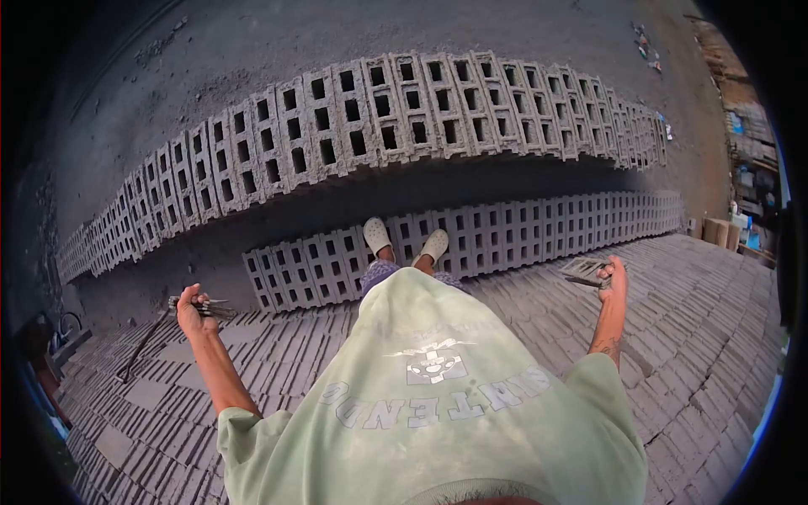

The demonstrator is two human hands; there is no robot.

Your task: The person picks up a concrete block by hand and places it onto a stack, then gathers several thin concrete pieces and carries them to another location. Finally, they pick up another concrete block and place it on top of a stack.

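Note:
My left hand (192, 310) is raised out to the left, its fingers curled around a bundle of thin dark strips (217, 309) whose ends stick out to the right. On the right, my right hand (615, 276) is closed on a grey slatted piece (582, 270) that projects to the left. The exact kind of either held thing is too small to make out. Both hands are above stacked grey slabs. Ahead of my feet (434, 246) stands a long curved row of hollow concrete blocks (368, 118), their openings facing up.
A second row of hollow blocks (539, 231) runs under my feet, with a dark gap (337, 195) before the far row. Tightly packed grey slabs (278, 362) surround me at both sides. A thin rod (141, 347) lies at left. Boards (720, 231) stand at far right.

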